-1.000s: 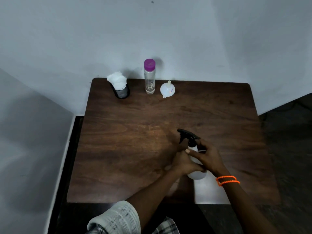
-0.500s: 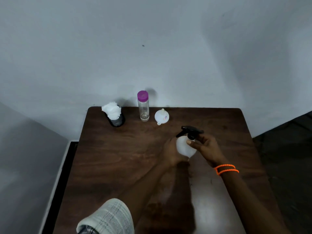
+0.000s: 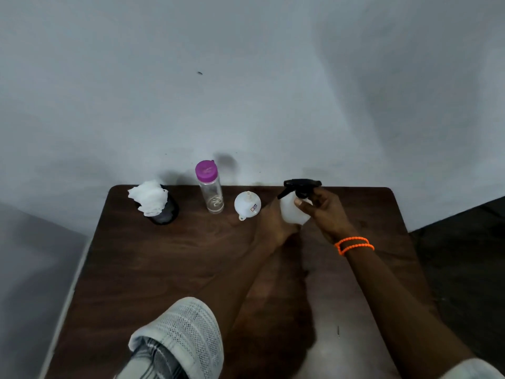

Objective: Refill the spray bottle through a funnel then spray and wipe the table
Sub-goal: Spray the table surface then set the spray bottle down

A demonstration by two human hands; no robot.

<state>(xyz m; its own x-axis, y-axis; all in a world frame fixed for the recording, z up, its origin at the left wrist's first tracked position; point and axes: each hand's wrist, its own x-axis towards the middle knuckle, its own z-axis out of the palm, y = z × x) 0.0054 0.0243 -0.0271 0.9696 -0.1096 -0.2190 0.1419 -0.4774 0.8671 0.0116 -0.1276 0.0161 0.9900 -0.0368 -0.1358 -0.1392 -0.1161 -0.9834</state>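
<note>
A white spray bottle with a black trigger head is held above the far part of the brown table. My left hand grips its body from the left. My right hand holds it at the neck, under the black head, with the thumb across the front. A white funnel lies upside down just left of my hands. A clear bottle with a purple cap stands left of the funnel. White tissue in a dark cup stands at the far left.
A grey wall rises right behind the table's far edge. Dark floor shows past the table's right side. My knee in pale mesh cloth sits at the near edge.
Both hands have carried the spray bottle away from me, from the near middle of the table to the far side beside the funnel. The view has tilted upward.
</note>
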